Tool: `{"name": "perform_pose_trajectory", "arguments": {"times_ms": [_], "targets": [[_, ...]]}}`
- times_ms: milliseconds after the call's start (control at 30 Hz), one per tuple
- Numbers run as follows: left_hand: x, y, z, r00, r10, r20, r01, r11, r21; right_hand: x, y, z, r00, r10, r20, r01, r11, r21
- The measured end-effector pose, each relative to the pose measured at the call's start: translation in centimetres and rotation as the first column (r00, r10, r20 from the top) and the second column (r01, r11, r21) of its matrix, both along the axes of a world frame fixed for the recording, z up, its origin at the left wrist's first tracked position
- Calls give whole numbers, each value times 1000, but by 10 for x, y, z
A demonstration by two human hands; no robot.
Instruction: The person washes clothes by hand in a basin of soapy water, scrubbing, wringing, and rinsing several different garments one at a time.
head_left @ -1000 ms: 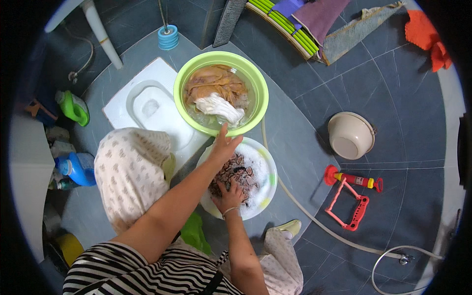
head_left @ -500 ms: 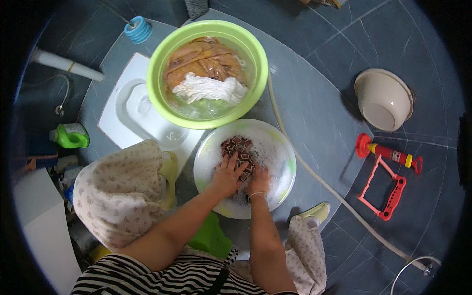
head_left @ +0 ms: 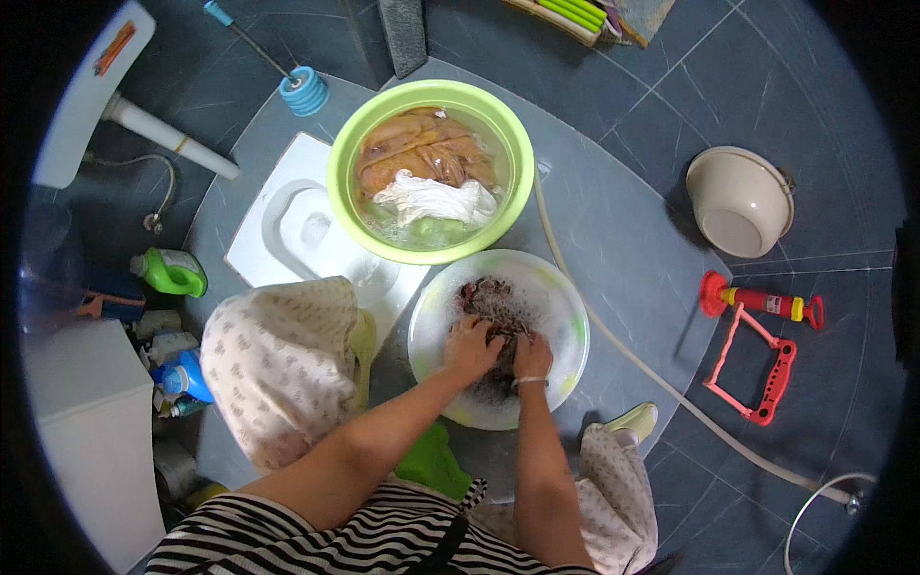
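A dark, patterned wet cloth (head_left: 487,295) lies bunched in a white basin (head_left: 431,398) of sudsy water between my feet. My left hand (head_left: 471,347) presses into the cloth with its fingers curled round a fold. Close beside it on the right, my right hand (head_left: 532,355) also grips the cloth, its fingertips partly hidden by the fabric and suds. Just beyond stands a light green tub (head_left: 335,196) of water, holding an orange-brown cloth (head_left: 422,144) and a white cloth (head_left: 436,198).
The green tub overlaps a white squat toilet (head_left: 251,235). A pale hose (head_left: 623,350) runs along the basin's right side. A beige bucket (head_left: 733,206), a red and yellow pump (head_left: 767,302) and a pink frame (head_left: 767,383) stand farther right. Bottles, including a green one (head_left: 172,271), crowd the left.
Both hands have drawn closer together, and the left fingers have gone from spread flat to curled on the cloth. The cloth is bunched more and sits lower in the suds. The view has shifted.
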State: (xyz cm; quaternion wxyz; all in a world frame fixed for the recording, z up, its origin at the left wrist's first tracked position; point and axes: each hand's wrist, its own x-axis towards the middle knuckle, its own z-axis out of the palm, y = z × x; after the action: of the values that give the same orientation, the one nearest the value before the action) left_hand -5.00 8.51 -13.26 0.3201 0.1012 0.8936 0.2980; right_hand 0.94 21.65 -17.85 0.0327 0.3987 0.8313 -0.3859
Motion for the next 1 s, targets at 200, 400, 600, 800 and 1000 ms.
{"name": "perform_pose_trajectory", "arguments": {"times_ms": [200, 400, 600, 800, 1000], "targets": [[51, 4, 10, 836, 436, 333, -531, 796, 291, 0, -39, 132, 572, -651, -498, 306, 733, -607], [48, 1, 153, 417, 218, 882, -849, 441, 293, 6, -50, 240, 413, -496, -764, 131, 863, -489], [39, 4, 121, 63, -436, 898, -978, 150, 141, 32, -84, 206, 678, 69, -732, -24, 997, 72], [64, -17, 62, -63, -394, 917, -969, 242, 38, 64, -127, 189, 869, 7, -496, -94, 984, -152], [69, 15, 38, 104, 231, 967, -978, 200, 57, 29, -71, 128, 828, -185, -530, 224, 974, 11]]}}
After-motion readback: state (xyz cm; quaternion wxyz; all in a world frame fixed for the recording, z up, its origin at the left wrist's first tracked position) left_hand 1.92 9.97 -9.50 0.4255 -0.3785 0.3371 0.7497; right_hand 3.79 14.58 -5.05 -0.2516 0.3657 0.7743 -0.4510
